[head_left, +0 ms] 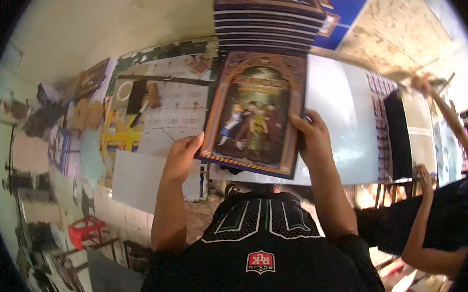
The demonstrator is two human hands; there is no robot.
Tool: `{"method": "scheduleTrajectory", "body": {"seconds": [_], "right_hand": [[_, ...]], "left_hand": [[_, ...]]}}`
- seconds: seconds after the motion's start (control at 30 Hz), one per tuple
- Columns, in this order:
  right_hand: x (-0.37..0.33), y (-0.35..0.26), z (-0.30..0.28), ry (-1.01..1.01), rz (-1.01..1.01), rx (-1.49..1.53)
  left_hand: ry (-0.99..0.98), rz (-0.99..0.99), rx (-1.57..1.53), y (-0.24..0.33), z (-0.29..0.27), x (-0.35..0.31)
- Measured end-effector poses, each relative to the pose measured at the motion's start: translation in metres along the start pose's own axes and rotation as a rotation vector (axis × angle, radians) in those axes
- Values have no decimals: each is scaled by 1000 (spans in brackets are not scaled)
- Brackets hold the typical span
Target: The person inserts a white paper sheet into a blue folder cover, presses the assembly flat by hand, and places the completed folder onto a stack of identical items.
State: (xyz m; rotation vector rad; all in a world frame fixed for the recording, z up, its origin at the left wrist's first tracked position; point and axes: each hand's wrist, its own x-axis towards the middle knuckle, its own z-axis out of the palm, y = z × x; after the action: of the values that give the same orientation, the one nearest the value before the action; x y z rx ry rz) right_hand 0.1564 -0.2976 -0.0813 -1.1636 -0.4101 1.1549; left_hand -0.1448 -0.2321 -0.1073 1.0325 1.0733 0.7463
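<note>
Between my two hands is a large hardcover book [253, 112] with an ornate brown border and an illustrated group of figures on its cover. My left hand [184, 157] grips its lower left edge, thumb on top. On the opposite side my right hand [314, 136] holds the right edge, its thumb resting over the cover. The book's underside and the fingers beneath it are hidden. Just beyond it rises a tall stack of similar books [269, 26], spines facing me.
The white tabletop [341, 107] spreads to the right, with a black box-like object [398, 136] near its end. On the left, a calendar sheet [180, 104] lies under a dark strip [160, 80] and a tape roll [124, 92]. A co-worker's arm [423, 214] shows at right; a red stool [86, 231] stands lower left.
</note>
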Motion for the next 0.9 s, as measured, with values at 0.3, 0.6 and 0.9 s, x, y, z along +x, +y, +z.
{"method": "scheduleTrajectory", "body": {"seconds": [0.3,0.6,0.9], "right_hand": [[-12,-18,48,-157,-283,-467],[-5,-13,12,-357,-211,-730],[46,-124,47,-285,-432,-852]], "left_hand": [[-132,-256,-370,-68,8,15],[-122,-35,210,-80,0,10],[-155,105,-20,-69,61,27]]}}
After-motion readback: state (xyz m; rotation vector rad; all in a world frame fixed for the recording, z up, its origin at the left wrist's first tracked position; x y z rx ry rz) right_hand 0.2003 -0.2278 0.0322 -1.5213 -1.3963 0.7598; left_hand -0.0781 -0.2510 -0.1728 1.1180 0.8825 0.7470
